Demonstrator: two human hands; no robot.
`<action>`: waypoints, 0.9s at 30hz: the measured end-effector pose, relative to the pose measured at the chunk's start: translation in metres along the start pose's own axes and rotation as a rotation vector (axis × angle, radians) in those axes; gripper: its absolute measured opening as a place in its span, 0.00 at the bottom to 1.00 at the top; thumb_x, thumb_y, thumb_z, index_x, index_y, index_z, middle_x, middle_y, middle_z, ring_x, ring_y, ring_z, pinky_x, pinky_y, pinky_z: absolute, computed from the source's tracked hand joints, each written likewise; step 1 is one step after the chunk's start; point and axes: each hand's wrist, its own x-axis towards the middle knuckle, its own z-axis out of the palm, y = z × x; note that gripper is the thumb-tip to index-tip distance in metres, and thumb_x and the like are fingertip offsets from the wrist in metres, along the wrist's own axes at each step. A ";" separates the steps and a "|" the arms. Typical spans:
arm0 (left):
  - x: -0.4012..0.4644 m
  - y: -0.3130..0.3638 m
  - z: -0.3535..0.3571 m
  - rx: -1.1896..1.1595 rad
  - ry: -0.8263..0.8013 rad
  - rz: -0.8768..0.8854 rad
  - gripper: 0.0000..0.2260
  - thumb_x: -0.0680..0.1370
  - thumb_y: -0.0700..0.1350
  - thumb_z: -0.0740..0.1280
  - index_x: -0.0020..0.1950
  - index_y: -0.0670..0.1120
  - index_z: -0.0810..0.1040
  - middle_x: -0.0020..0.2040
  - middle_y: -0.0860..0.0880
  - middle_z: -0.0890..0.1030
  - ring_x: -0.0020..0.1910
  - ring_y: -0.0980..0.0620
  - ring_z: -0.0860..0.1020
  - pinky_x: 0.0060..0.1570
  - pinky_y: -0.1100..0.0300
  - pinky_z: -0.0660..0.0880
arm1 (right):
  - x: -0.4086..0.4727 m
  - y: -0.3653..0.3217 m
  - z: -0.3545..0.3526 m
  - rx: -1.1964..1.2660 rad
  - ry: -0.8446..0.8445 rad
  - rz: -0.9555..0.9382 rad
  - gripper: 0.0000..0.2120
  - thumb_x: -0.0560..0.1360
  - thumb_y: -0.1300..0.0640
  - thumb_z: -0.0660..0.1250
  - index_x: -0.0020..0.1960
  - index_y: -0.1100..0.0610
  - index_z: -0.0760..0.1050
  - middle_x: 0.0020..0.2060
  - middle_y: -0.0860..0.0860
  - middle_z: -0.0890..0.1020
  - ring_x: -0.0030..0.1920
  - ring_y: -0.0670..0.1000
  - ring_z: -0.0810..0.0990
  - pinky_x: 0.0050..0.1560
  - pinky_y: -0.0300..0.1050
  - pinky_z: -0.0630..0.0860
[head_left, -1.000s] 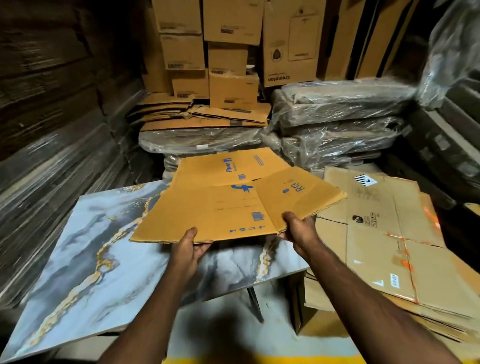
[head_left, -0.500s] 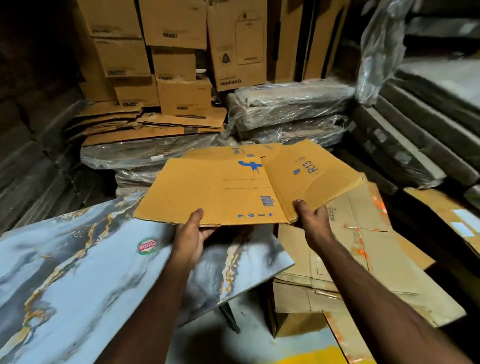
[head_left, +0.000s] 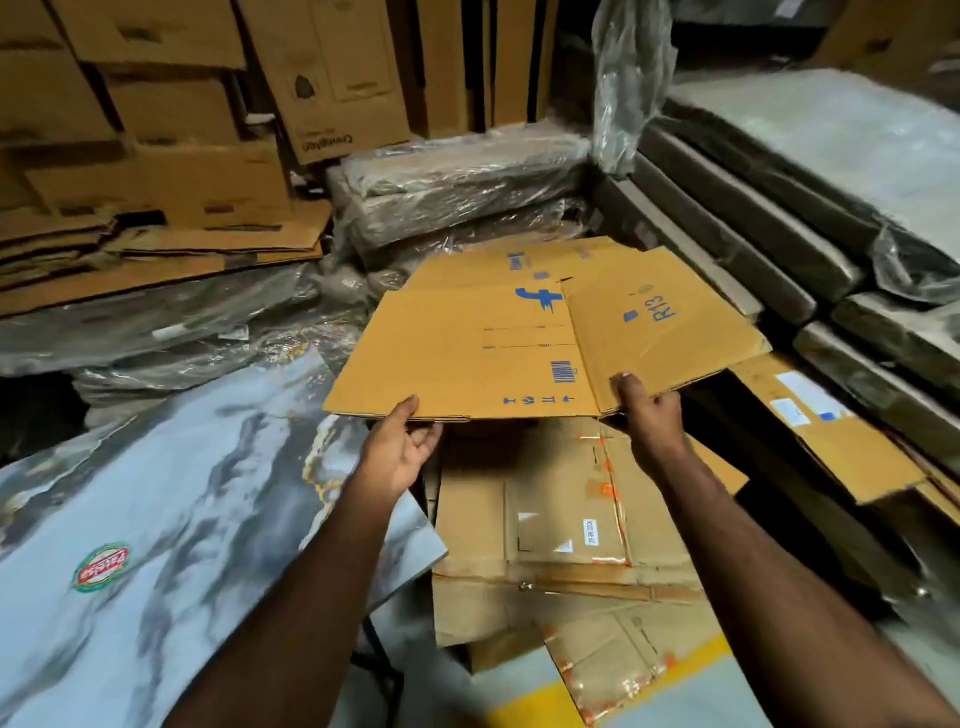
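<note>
Of the left hand (head_left: 397, 457) I cannot see the fingertips, they are under the flattened carton (head_left: 467, 353); the marble slab (head_left: 182, 519) is cut by the left edge.

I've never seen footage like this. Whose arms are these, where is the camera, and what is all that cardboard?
There is no machine here. A person wears a wide-angle camera on the head, so you look forward and down along their own arms. The left hand and the right hand each pinch the near edge of a flattened cardboard box with blue print, holding it in the air. Below it lies a pile of flattened cartons, and to the left is a marble-patterned slab. Behind are plastic-wrapped bundles and stacked boxes.
</note>
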 end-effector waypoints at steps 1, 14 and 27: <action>0.003 -0.010 0.002 0.040 0.029 -0.071 0.02 0.82 0.42 0.64 0.51 0.44 0.74 0.59 0.43 0.76 0.44 0.50 0.77 0.30 0.63 0.79 | 0.010 0.008 -0.008 -0.003 0.021 0.042 0.14 0.81 0.57 0.64 0.64 0.59 0.65 0.50 0.53 0.77 0.48 0.54 0.81 0.38 0.47 0.80; 0.034 -0.090 -0.007 0.159 0.161 -0.397 0.08 0.84 0.40 0.59 0.45 0.44 0.71 0.56 0.40 0.76 0.56 0.45 0.78 0.22 0.69 0.73 | 0.045 0.119 0.000 0.243 0.129 0.756 0.15 0.76 0.67 0.63 0.60 0.59 0.76 0.50 0.57 0.84 0.40 0.54 0.82 0.28 0.46 0.78; 0.055 -0.142 0.009 0.151 0.268 -0.378 0.13 0.83 0.35 0.59 0.68 0.36 0.68 0.60 0.41 0.75 0.60 0.47 0.76 0.47 0.63 0.79 | 0.068 0.139 -0.040 0.281 0.275 0.780 0.05 0.81 0.64 0.64 0.56 0.60 0.73 0.53 0.58 0.75 0.50 0.54 0.77 0.20 0.35 0.73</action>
